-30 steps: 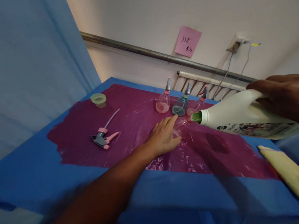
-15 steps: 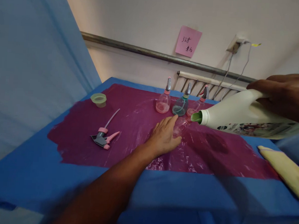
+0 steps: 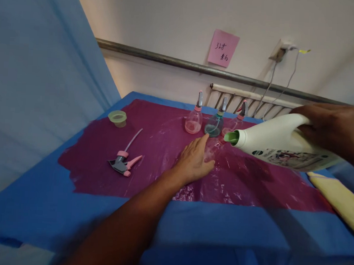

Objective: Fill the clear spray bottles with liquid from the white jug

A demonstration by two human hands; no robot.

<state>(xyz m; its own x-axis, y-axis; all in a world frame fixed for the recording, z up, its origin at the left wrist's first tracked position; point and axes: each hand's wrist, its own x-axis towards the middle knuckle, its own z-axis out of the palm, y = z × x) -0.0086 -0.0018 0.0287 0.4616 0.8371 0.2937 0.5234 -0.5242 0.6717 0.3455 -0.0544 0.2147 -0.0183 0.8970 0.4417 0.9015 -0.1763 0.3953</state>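
Note:
My left hand (image 3: 193,161) is closed around a clear, pinkish spray bottle body (image 3: 212,151), its thumb nearer me and fingers on the far side. The bottle has no spray head on, and its outline is hard to make out. My right hand (image 3: 330,128) grips the handle of a large cream detergent jug (image 3: 286,149), tipped to the left. The jug's green spout (image 3: 232,136) hangs by the bottle's mouth; whether liquid is running I cannot tell. A grey and pink spray trigger head (image 3: 120,163) with its tube lies left of my left hand.
Behind the hands stand several spray bottles: one with pink liquid (image 3: 193,123), one teal (image 3: 214,126), another pink one (image 3: 233,126). A greenish cap (image 3: 118,117) sits at left. A folded yellow cloth (image 3: 337,198) lies right. Purple plastic sheeting (image 3: 97,155) covers the blue table (image 3: 201,224).
My right hand has lowered and the jug's rear end has dropped, so it lies less steeply tipped. Its spout has shifted slightly left. My left hand is nearly still.

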